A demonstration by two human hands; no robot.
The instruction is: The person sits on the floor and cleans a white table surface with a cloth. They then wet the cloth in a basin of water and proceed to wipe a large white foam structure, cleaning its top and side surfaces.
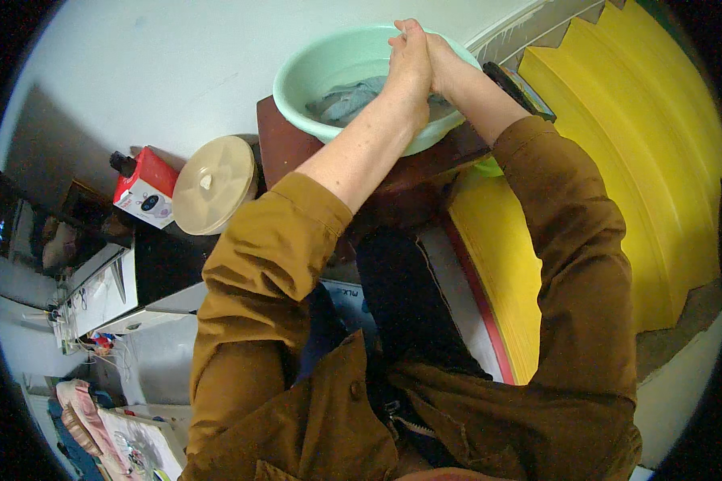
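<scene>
A pale green plastic basin [310,66] stands before me with a wet grey-blue cloth [352,101] lying in its bottom. Above the basin's right side, my left hand [410,60] and my right hand [442,59] are pressed together. The left covers part of the right, and their fingers overlap at the top. Whether anything is between the palms is hidden. Neither hand touches the cloth as far as I can see. Both brown sleeves are pushed back from the wrists.
The basin rests on a dark red-brown wooden stand [283,141]. To its left are a round lidded divided tray [213,183] and a red-and-white box [147,189] on a black surface. Folded yellow material [626,168] spreads at right, near a dark object [508,84] by the rim.
</scene>
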